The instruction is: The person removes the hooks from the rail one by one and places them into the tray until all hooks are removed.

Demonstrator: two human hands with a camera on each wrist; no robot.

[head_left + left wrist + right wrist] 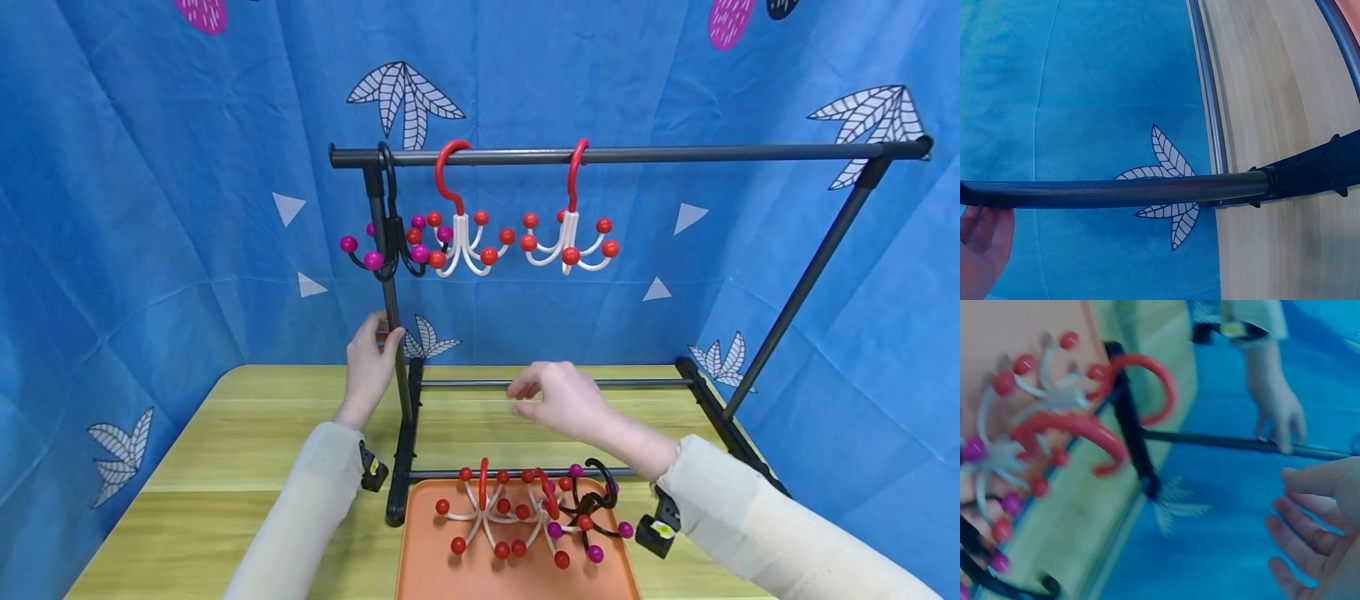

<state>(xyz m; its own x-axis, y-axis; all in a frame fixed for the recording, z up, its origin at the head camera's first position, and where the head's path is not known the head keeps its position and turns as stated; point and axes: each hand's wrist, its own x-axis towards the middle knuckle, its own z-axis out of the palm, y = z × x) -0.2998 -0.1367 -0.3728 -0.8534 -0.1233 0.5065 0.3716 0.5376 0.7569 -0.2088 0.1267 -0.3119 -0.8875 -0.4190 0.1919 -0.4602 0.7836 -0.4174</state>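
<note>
My left hand (369,367) holds the left upright (397,367) of a black clothes rack between thumb and fingers, below the hanging hooks. In the left wrist view its fingers (986,234) lie against the post. My right hand (562,400) is in the air before the rack, fingers loosely bent, with nothing in it. From the top bar (675,153) hang a black multi-arm hook hanger (393,225) with magenta balls, at the left post, and two white hook hangers (461,237) (570,237) with red hooks and red balls.
An orange tray (450,579) at the table's front carries more hook hangers, two white-and-red (482,508) and one black (589,502), overlapping at the right. The rack's lower bars (480,383) and feet (405,450) rest on the wooden table (247,450). Blue cloth surrounds it.
</note>
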